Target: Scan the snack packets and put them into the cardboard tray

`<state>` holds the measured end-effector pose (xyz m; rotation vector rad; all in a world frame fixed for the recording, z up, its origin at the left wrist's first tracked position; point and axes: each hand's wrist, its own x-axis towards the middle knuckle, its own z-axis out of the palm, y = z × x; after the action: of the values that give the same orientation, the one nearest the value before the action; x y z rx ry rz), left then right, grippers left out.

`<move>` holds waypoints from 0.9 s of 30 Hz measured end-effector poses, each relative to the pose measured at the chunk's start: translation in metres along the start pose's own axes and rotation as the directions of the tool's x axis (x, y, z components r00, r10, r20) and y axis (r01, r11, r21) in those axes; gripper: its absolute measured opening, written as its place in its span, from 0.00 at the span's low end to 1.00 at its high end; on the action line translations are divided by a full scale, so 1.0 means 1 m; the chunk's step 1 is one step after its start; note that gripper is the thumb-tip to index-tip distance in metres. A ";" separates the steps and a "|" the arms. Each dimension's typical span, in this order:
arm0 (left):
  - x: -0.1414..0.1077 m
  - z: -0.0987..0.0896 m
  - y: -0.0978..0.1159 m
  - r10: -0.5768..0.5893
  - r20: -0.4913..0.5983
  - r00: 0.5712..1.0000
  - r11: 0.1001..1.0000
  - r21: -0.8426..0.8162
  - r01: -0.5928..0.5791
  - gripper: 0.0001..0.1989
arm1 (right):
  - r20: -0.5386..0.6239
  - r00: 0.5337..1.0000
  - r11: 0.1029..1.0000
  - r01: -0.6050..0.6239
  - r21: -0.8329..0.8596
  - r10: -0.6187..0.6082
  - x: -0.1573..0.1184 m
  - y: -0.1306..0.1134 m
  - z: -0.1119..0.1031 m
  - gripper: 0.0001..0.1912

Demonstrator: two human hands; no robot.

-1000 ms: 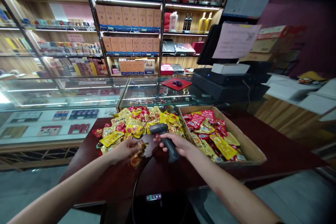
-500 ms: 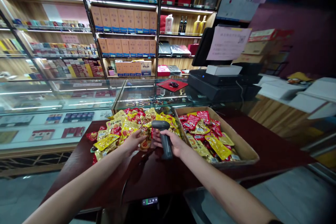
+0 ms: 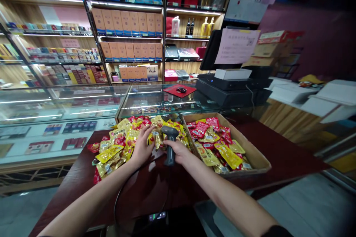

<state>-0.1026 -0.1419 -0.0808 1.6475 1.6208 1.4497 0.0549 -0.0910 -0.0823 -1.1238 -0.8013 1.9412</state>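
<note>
A dark handheld scanner (image 3: 170,144) stands upright in my right hand (image 3: 179,150), whose fingers wrap round its handle. Just left of it, my left hand (image 3: 144,147) reaches over the near side of a loose pile of red, yellow and gold snack packets (image 3: 111,152). A gold packet (image 3: 157,139) lies between my left fingertips and the scanner head; whether the fingers grip it is unclear. To the right, a cardboard tray (image 3: 251,147) holds similar packets, among them a yellow packet (image 3: 228,155). A cable runs down from the scanner.
Under everything is a dark red table (image 3: 139,196), with a glass display counter (image 3: 125,100) behind it. A monitor (image 3: 210,50) bearing a pink paper stands at the back right. A mouse (image 3: 181,90) rests on a red mat. Shelves of boxes and bottles line the wall.
My left hand has moved over the pile's near edge, its fingers now forward by the gold packet. The scanner has turned more upright, and its cable now loops to the left.
</note>
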 end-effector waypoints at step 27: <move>0.055 -0.038 -0.011 -0.387 0.451 0.804 0.906 0.024 0.423 0.24 | -0.094 0.883 0.836 0.395 -0.380 -0.460 0.043 -0.026 0.012 0.11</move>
<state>-0.1522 -0.1036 -0.0549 1.3472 1.5020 0.8297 0.0371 -0.0432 -0.0745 -1.1808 -1.2164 1.3296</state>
